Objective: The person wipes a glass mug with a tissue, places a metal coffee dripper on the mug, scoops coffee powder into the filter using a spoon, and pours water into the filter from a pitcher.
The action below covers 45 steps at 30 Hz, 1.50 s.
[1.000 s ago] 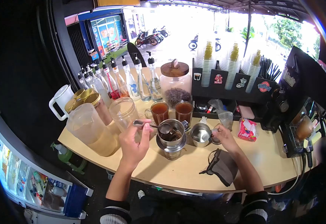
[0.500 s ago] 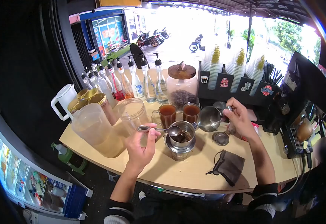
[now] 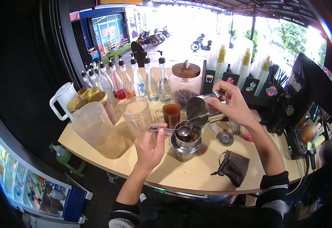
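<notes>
My left hand (image 3: 150,151) pinches the handle of a metal spoon (image 3: 183,131), whose bowl sits over the mouth of a metal drip coffee filter (image 3: 187,146). Dark wet coffee grounds (image 3: 192,137) show inside the filter, which rests on a metal cup (image 3: 184,155). Gripped by its handle in my right hand (image 3: 232,102), a metal pitcher (image 3: 198,112) tilts toward the filter. A thin stream seems to run from its lip onto the spoon. Just behind stands a glass mug of brown drink (image 3: 171,114); a second mug is hidden by the pitcher.
To the left stand a cloudy plastic jug (image 3: 95,129), a clear jar (image 3: 136,114) and a white pitcher (image 3: 63,100). Pump bottles (image 3: 147,83) and a wooden-lidded jar (image 3: 185,85) line the back. A small metal lid (image 3: 225,137) and dark pouch (image 3: 232,167) lie right.
My right hand has brought the pitcher left and tipped it over the filter, covering the second mug. My left hand and the spoon have shifted slightly right.
</notes>
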Tool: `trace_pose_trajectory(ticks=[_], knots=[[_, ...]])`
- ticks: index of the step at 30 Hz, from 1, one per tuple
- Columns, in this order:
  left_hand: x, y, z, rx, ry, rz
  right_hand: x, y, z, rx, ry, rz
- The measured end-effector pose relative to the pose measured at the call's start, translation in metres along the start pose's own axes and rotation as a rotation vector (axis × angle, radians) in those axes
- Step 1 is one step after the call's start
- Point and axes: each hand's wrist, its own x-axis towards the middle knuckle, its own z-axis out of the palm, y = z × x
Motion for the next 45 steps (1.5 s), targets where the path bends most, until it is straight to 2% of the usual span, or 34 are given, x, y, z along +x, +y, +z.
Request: trace_pose_trajectory(ticks=[4, 6, 13, 15, 19, 30, 37, 45], knots=[[0.002, 0.005, -0.002, 0.039, -0.02, 0.041, 0.002, -0.008, 0.006, 0.098, -0.02, 0.083], [0.002, 0.006, -0.002, 0.039, -0.024, 0.035, 0.003, -0.008, 0.005, -0.096, -0.024, -0.018], [0.001, 0.006, -0.001, 0.04, -0.026, 0.056, 0.002, -0.011, 0.007, 0.026, -0.021, 0.039], [0.001, 0.006, -0.002, 0.047, -0.032, 0.057, 0.003, -0.007, 0.005, -0.062, -0.013, -0.009], [0.001, 0.006, -0.001, 0.022, -0.026, 0.045, 0.001, -0.01, 0.003, -0.058, -0.015, 0.036], [0.003, -0.001, 0.002, 0.052, -0.018, 0.057, -0.005, 0.0, -0.002, -0.171, 0.009, -0.02], [0.005, -0.004, 0.0, 0.023, 0.012, 0.062, -0.007, -0.002, -0.004, -0.125, 0.009, 0.045], [0.011, -0.01, -0.013, 0.028, 0.091, 0.073, -0.002, 0.005, -0.001, -0.169, 0.018, -0.014]])
